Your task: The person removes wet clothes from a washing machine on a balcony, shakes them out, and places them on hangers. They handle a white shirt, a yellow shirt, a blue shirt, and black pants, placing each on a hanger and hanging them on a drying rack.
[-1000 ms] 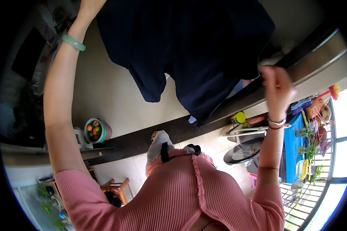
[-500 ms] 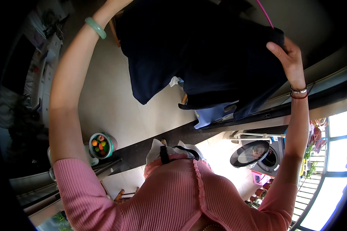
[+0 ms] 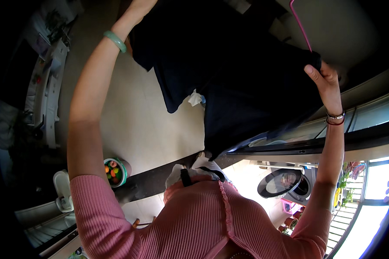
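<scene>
— Where do we have the dark navy cloth garment [image 3: 229, 82]?

— Overhead, spread between both raised arms. Our right hand [image 3: 326, 84] is closed on its right edge, thumb pressed against the cloth, with the thin pink wire hanger [image 3: 300, 26] rising just above that grip.

— And our left hand [image 3: 138, 5]?

— It reaches up at the garment's upper left corner, touching the cloth there, but the fingers run out of view at the top, so we cannot tell whether they are closed on it. A pale green bangle [image 3: 115, 41] sits on that wrist.

— What hangs below?

— The garment's lower hem drops toward our pink ribbed top [image 3: 203, 220]. Down to the right stands a front-loading washing machine with its round door [image 3: 278, 183] swung open; to the left, a small green bucket of coloured pegs [image 3: 113, 171] sits on the dark sill.
</scene>
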Tool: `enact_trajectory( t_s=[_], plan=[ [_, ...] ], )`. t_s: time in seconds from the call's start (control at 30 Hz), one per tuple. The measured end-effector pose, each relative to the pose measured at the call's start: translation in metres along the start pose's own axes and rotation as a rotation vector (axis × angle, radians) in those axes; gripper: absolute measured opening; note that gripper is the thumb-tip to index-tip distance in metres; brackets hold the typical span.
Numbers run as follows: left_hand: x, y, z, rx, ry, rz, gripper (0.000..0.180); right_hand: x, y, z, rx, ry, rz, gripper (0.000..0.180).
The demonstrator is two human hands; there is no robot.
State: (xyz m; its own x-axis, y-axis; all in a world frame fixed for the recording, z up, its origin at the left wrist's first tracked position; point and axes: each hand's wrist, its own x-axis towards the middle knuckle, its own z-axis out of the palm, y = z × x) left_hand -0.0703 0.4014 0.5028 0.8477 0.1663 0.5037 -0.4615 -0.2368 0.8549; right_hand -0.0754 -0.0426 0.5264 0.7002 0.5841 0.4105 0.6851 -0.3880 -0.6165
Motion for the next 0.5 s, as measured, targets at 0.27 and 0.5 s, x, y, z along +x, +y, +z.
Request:
enact_trajectory(
  t_s=[0.27, 0.5],
  plan=[
    [0.053, -0.016, -0.002, 0.049, -0.141, 0.095, 0.022, 0.02, 0.018, -0.02, 0.172, -0.125, 0.063, 0.024],
    [0.082, -0.015, 0.001, 0.307, -0.105, 0.291, 0.021, 0.023, 0.029, -0.037, 0.225, -0.224, 0.161, 0.029]
  ],
)
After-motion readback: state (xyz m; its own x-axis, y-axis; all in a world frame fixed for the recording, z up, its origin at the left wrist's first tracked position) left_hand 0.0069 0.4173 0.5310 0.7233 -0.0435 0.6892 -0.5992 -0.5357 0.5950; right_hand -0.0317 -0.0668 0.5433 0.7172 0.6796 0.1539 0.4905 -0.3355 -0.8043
